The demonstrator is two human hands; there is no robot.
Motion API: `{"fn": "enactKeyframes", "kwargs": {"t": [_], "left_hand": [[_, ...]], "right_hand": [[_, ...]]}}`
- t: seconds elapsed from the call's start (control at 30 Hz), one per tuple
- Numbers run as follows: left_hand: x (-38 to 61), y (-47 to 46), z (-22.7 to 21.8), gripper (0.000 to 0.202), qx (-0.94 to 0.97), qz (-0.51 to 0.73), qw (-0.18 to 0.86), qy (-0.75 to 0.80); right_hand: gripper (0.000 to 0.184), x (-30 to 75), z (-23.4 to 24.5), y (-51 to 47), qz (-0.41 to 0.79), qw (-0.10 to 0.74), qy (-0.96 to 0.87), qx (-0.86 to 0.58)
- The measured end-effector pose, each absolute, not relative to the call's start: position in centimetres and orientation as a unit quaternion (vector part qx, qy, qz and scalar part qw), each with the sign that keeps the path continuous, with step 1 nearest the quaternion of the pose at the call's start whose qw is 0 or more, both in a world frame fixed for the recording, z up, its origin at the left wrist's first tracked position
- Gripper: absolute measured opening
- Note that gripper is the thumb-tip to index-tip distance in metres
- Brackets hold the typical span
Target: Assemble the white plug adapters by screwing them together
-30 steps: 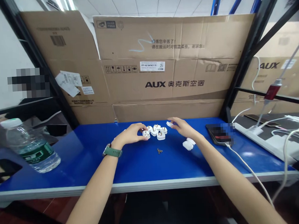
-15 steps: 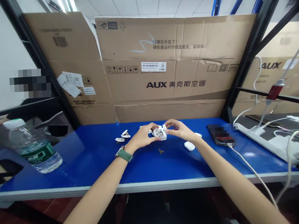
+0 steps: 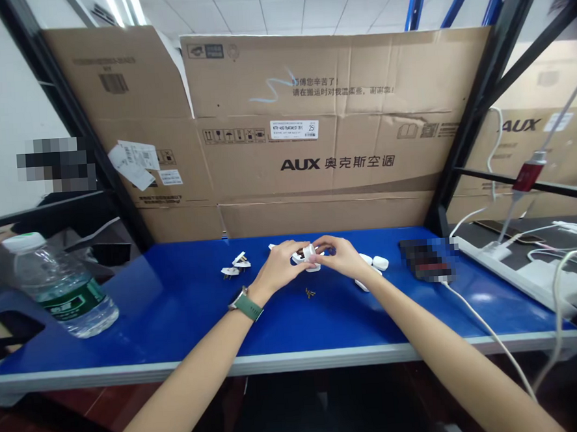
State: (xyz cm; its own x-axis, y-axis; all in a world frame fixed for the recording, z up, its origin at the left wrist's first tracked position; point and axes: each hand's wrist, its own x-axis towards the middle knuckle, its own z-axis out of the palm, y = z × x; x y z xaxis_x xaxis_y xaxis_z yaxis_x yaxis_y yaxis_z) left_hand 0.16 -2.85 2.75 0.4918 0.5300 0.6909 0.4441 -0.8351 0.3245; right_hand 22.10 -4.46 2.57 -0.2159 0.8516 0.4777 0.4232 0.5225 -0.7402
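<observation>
My left hand (image 3: pixel 277 267), with a green watch strap on its wrist, grips a white plastic plug housing (image 3: pixel 314 268) above the blue table. Between the fingertips of my right hand (image 3: pixel 344 258) is a small white plastic piece (image 3: pixel 309 252), held over the housing; whether the two touch is unclear. Fingers hide part of both. Just below them lie several small brass-coloured screws (image 3: pixel 310 293). To the left are white plug parts with metal pins (image 3: pixel 237 265). Several white covers (image 3: pixel 380 263) sit beside my right wrist, one partly behind the forearm.
A water bottle (image 3: pixel 65 288) stands at the left of the blue table (image 3: pixel 177 314). On the right lie a phone (image 3: pixel 425 260) with a white cable and a white power strip (image 3: pixel 512 274). A tall cardboard sheet (image 3: pixel 316 195) closes off the back.
My right hand has moved slightly left, bringing the small white piece from the housing's right side to over its face. The view has shifted a little.
</observation>
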Motion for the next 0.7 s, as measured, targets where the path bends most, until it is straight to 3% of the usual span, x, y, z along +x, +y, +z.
{"fn": "enactKeyframes", "kwargs": {"t": [0.3,0.5,0.63,0.7], "left_hand": [[0.5,-3.5,2.9,0.046,0.861,0.409,0.057,0.297],[0.9,-3.8,3.0,0.039,0.849,0.418,0.047,0.321],[1.1,-4.0,2.9,0.036,0.848,0.43,0.05,0.307],[1.2,-4.1,3.0,0.045,0.848,0.432,0.053,0.303]], "right_hand": [[0.021,21.7,3.3,-5.2,0.24,0.427,-0.759,-0.428],[0.037,21.3,3.6,-6.1,0.161,0.373,-0.813,-0.418],[0.043,21.2,3.9,-6.4,0.212,0.384,-0.8,-0.408],[0.043,21.3,3.9,-6.1,0.236,0.393,-0.792,-0.403]]}}
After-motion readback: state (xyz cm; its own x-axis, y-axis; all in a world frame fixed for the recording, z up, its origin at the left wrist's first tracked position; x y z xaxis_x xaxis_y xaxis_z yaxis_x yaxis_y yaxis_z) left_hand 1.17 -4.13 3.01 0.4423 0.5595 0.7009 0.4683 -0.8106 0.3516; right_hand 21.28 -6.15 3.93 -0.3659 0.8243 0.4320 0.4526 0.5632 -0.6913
